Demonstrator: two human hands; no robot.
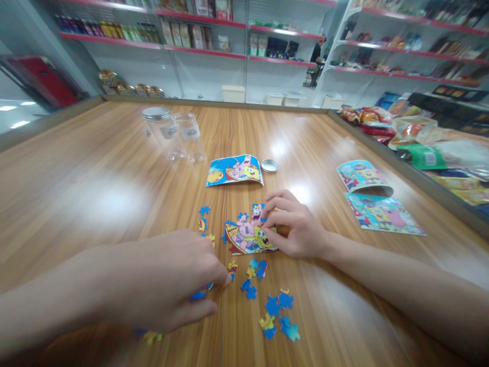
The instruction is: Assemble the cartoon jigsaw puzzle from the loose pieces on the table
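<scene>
A partly joined jigsaw puzzle (244, 237) lies mid-table, showing a pink and a yellow cartoon figure. My right hand (294, 224) is at its right side, fingers curled and closed on that edge, covering part of it. My left hand (187, 278) hovers low over the table to the left, thumb and index finger apart. Its index fingertip touches a small puzzle piece (232, 277). Loose blue pieces (273, 306) are scattered in front, and others (205, 210) lie left of the puzzle. Some pieces are hidden under my left hand.
A curled picture card (235, 171) with the same figures stands behind the puzzle, beside a round metal lid (270, 165). Two clear jars (185, 135) stand at the back left, one with a lid. More picture cards (384, 211) lie right. Packaged goods (416, 137) border the table's right edge.
</scene>
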